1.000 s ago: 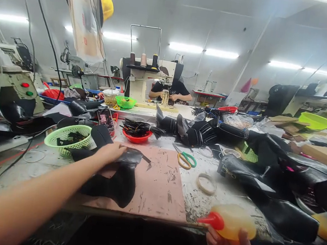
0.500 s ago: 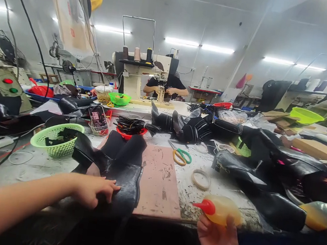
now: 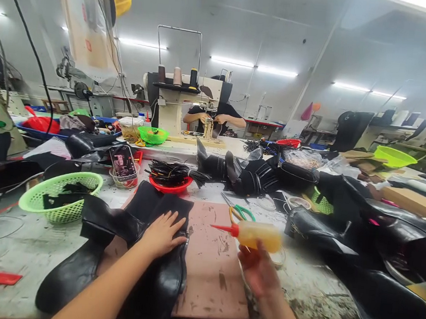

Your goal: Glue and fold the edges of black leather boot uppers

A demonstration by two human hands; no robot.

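My left hand lies with fingers spread on a black leather boot upper, near its upper part. The boot piece rests partly on a pinkish mat. In my right hand is a squeeze bottle of yellowish liquid, held sideways with its red nozzle pointing left toward the boot upper. The nozzle tip is apart from the leather, above the mat. Behind the bottle lie scissors with green and orange handles, partly hidden.
A light green basket with black pieces stands at left, a phone behind it. A red bowl holds black strips. Black boot parts pile up at right. Across the bench, a person works at a sewing machine.
My left hand has moved up the boot upper and spread flat. My right hand has brought the bottle left and upward, over the mat. The view has tilted slightly.
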